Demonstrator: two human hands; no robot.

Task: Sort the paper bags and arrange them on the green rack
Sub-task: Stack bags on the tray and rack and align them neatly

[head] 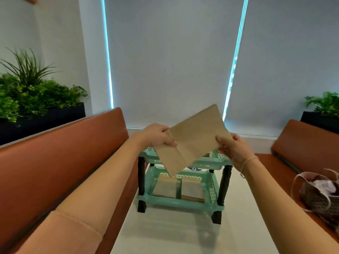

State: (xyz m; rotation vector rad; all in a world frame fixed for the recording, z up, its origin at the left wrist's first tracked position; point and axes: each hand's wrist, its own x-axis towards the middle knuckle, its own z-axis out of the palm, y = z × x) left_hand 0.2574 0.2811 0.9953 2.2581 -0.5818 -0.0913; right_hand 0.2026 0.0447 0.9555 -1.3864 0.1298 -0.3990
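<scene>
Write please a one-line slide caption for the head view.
Both hands, left hand and right hand, hold a flat brown paper bag above the green rack.

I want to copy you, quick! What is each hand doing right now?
Left hand: closed, pinching the left edge of the paper bag.
Right hand: closed, gripping the right edge of the same bag.

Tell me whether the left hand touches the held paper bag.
Touching: the head view shows the left hand pinching the paper bag at its left edge.
</scene>
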